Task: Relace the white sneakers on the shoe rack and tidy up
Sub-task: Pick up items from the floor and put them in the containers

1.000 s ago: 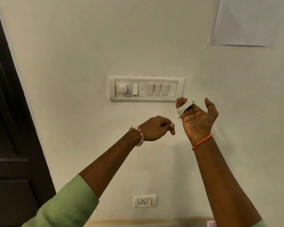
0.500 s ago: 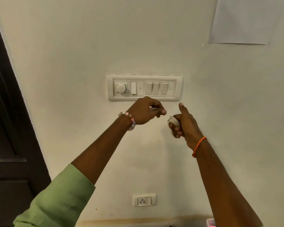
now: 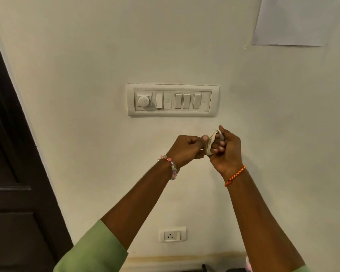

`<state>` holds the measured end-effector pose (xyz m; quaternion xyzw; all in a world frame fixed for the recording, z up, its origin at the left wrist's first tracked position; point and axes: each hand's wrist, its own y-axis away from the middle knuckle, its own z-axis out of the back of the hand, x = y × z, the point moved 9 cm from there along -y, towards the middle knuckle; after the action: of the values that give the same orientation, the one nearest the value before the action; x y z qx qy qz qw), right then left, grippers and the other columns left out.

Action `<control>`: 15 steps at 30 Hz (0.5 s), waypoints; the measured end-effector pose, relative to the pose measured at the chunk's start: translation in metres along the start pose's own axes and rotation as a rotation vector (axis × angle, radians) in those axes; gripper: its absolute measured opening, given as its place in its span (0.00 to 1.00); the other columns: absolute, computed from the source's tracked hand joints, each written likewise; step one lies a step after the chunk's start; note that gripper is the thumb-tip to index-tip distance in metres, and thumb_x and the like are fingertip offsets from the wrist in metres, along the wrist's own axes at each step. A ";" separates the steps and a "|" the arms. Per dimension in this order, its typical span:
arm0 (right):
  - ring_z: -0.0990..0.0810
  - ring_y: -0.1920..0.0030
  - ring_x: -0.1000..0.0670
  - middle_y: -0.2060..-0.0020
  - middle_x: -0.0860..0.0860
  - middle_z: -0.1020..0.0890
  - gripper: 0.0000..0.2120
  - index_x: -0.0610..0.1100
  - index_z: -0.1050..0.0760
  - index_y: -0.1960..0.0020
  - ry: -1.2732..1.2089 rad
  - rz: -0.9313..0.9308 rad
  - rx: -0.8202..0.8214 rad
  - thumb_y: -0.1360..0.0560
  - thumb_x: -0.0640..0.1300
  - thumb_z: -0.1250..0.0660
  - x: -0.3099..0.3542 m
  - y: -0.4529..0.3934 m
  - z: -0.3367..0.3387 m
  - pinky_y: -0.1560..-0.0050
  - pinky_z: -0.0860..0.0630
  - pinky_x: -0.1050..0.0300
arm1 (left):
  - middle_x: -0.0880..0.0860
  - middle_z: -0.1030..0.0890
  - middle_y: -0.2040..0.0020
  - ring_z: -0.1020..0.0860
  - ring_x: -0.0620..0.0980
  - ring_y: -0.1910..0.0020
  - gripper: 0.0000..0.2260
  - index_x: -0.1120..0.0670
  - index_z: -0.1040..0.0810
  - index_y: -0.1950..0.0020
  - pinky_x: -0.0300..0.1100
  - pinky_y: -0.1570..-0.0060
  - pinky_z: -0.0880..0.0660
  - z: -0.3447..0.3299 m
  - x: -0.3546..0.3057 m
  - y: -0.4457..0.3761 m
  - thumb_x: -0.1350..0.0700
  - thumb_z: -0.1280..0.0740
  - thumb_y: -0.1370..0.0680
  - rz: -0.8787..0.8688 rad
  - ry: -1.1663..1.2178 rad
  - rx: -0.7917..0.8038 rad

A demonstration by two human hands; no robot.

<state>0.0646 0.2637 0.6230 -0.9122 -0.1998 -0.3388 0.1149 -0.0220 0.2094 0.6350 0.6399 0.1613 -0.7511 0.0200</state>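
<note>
Fingers of my right hand [image 3: 225, 152] now curl round the white lace [image 3: 211, 143], my left hand [image 3: 186, 149] pinching its end, so coiling has advanced.

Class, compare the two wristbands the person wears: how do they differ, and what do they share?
The left wristband is a string of pale pink and clear beads; the right wristband is a thin orange braided cord. The beaded one looks chunkier, the cord slimmer. The left shows on the back of its wrist, the right on the inner side. Each circles one wrist, just below a hand working at the white lace.
</note>
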 end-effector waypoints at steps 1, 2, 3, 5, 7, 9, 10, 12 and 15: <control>0.38 0.83 0.57 0.83 0.54 0.37 0.27 0.43 0.28 0.78 0.026 0.000 -0.010 0.21 0.47 0.42 -0.003 -0.001 0.005 0.81 0.39 0.67 | 0.61 0.19 0.54 0.21 0.50 0.58 0.12 0.64 0.19 0.47 0.35 0.58 0.22 -0.002 0.004 0.001 0.55 0.34 0.22 0.006 0.000 0.009; 0.38 0.82 0.57 0.82 0.54 0.36 0.26 0.44 0.28 0.77 0.059 -0.004 -0.012 0.21 0.47 0.42 -0.007 -0.002 0.009 0.80 0.38 0.67 | 0.62 0.19 0.54 0.21 0.51 0.57 0.12 0.64 0.19 0.47 0.36 0.58 0.21 -0.003 0.009 0.002 0.56 0.32 0.23 0.021 0.012 0.003; 0.38 0.82 0.57 0.82 0.54 0.36 0.26 0.44 0.29 0.77 0.092 -0.009 -0.008 0.21 0.47 0.41 -0.012 -0.003 0.012 0.80 0.38 0.67 | 0.62 0.19 0.54 0.21 0.53 0.56 0.11 0.64 0.19 0.47 0.39 0.56 0.21 -0.001 0.014 0.002 0.57 0.31 0.24 0.040 0.026 -0.020; 0.37 0.80 0.57 0.82 0.54 0.36 0.25 0.45 0.29 0.78 0.169 -0.021 -0.008 0.22 0.46 0.40 -0.020 -0.003 0.018 0.79 0.37 0.66 | 0.64 0.18 0.54 0.18 0.59 0.54 0.10 0.65 0.18 0.48 0.45 0.51 0.20 0.005 0.027 -0.001 0.60 0.30 0.24 0.061 0.002 -0.099; 0.35 0.78 0.56 0.81 0.53 0.35 0.25 0.45 0.30 0.78 0.236 -0.037 -0.017 0.23 0.44 0.39 -0.027 -0.005 0.027 0.77 0.35 0.66 | 0.64 0.17 0.55 0.17 0.60 0.55 0.08 0.65 0.17 0.50 0.50 0.50 0.20 0.008 0.038 -0.002 0.60 0.30 0.24 0.060 -0.070 -0.162; 0.34 0.79 0.56 0.81 0.53 0.34 0.21 0.43 0.30 0.75 0.276 -0.066 -0.022 0.23 0.43 0.38 -0.033 -0.007 0.032 0.76 0.33 0.65 | 0.62 0.16 0.59 0.17 0.59 0.58 0.08 0.64 0.17 0.55 0.52 0.52 0.19 0.009 0.046 -0.001 0.59 0.31 0.24 0.041 -0.145 -0.207; 0.33 0.80 0.56 0.81 0.52 0.33 0.19 0.42 0.30 0.72 0.308 -0.081 -0.015 0.23 0.41 0.38 -0.036 -0.007 0.033 0.76 0.32 0.65 | 0.62 0.17 0.61 0.17 0.59 0.60 0.10 0.64 0.17 0.58 0.53 0.53 0.19 0.008 0.049 0.000 0.58 0.31 0.24 0.032 -0.176 -0.228; 0.31 0.78 0.55 0.78 0.50 0.31 0.15 0.40 0.30 0.68 0.391 -0.109 -0.016 0.23 0.39 0.38 -0.043 -0.009 0.041 0.75 0.28 0.64 | 0.63 0.17 0.64 0.17 0.60 0.61 0.14 0.65 0.18 0.61 0.54 0.56 0.20 0.005 0.063 0.004 0.56 0.32 0.23 0.050 -0.212 -0.265; 0.25 0.65 0.50 0.67 0.45 0.24 0.08 0.38 0.26 0.60 0.608 -0.113 0.012 0.23 0.35 0.38 -0.052 -0.009 0.063 0.66 0.23 0.61 | 0.64 0.18 0.65 0.18 0.61 0.63 0.15 0.67 0.20 0.64 0.55 0.58 0.21 0.002 0.089 0.006 0.56 0.33 0.23 0.083 -0.242 -0.298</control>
<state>0.0604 0.2785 0.5425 -0.7556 -0.2087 -0.6011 0.1556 -0.0389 0.2191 0.5479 0.5410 0.2406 -0.7889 0.1646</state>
